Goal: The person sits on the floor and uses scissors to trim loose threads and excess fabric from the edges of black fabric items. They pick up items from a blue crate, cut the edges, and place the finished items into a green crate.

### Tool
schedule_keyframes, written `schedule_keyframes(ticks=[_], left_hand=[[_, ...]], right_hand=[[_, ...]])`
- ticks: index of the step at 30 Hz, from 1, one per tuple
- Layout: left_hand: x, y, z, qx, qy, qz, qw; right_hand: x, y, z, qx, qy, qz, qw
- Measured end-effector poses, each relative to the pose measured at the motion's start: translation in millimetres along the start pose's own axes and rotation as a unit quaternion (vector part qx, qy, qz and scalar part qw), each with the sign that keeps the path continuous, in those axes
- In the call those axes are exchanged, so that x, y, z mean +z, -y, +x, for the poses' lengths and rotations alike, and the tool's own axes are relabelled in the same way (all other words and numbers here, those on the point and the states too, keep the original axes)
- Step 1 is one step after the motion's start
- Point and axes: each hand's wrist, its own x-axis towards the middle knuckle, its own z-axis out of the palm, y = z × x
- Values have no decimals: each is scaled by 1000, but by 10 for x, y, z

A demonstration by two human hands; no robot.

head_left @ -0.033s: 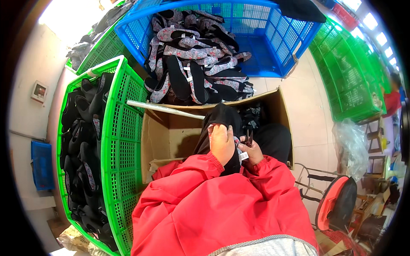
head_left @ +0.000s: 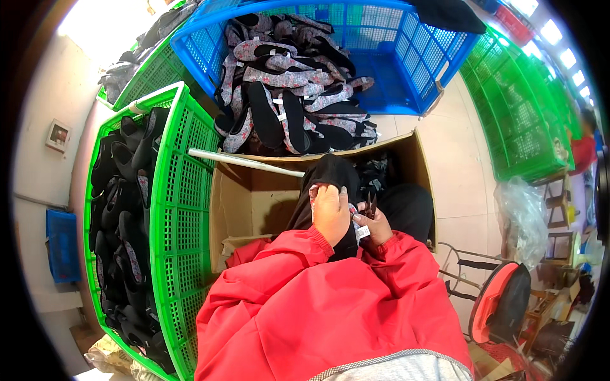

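My left hand (head_left: pixel 332 214) is closed over a floral-patterned fabric slipper (head_left: pixel 312 194) above my lap, its fingers curled and most of the slipper hidden beneath them. Close on its right, my right hand (head_left: pixel 379 230) grips small dark thread snips (head_left: pixel 372 204), blades pointing up and away from me. A white label (head_left: pixel 362 232) hangs from the slipper between both hands. My right fingertips lie by the slipper's edge; whether they pinch it, I cannot tell. Dark trousers blend with the slipper's black parts.
An open cardboard box (head_left: pixel 232 213) surrounds my knees, with a white rod (head_left: pixel 244 163) across it. Beyond, floral slippers (head_left: pixel 286 79) spill from a blue crate (head_left: pixel 413 60). At left, a green crate (head_left: pixel 181 247) holds black slippers. A red-and-black chair (head_left: pixel 499 301) stands right.
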Motion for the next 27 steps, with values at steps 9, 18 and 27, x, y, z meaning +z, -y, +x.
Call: schedule_keyframes(ticks=[9, 18, 27], left_hand=[[-415, -139, 154, 105, -41, 18, 994], [-641, 475, 369, -131, 171, -294, 931], [-807, 476, 330, -263, 225, -490, 800]], right_hand=[[6, -179, 8, -142, -76, -203, 966], [122, -177, -40, -77, -87, -143, 983], [186, -180, -84, -32, -91, -192, 977]])
